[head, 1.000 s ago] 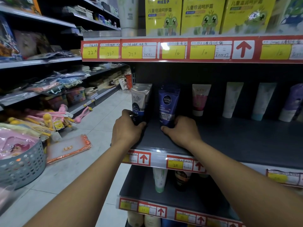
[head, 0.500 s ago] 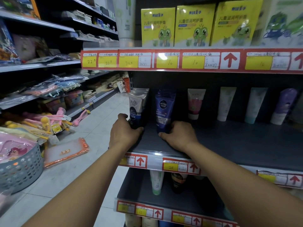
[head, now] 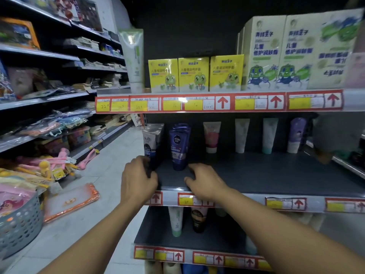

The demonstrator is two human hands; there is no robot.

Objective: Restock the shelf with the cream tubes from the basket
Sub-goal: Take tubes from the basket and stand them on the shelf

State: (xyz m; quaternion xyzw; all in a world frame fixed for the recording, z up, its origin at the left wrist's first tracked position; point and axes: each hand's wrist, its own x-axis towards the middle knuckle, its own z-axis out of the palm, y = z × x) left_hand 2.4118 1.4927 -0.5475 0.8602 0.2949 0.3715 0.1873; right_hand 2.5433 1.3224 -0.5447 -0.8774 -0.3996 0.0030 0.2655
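Head view: right hand (head: 205,183) has let go of the upright, cap-down dark blue cream tube (head: 179,147), grip apart; left hand (head: 138,179) stays beside the silver-and-blue tube (head: 151,141), grip unclear.

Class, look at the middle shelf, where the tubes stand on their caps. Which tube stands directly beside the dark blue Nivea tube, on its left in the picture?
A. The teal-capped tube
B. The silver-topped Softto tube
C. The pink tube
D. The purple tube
B. The Softto tube stands at the shelf's left end, next to the Nivea tube, just above the left hand; the pink tube is on the Nivea's other side.
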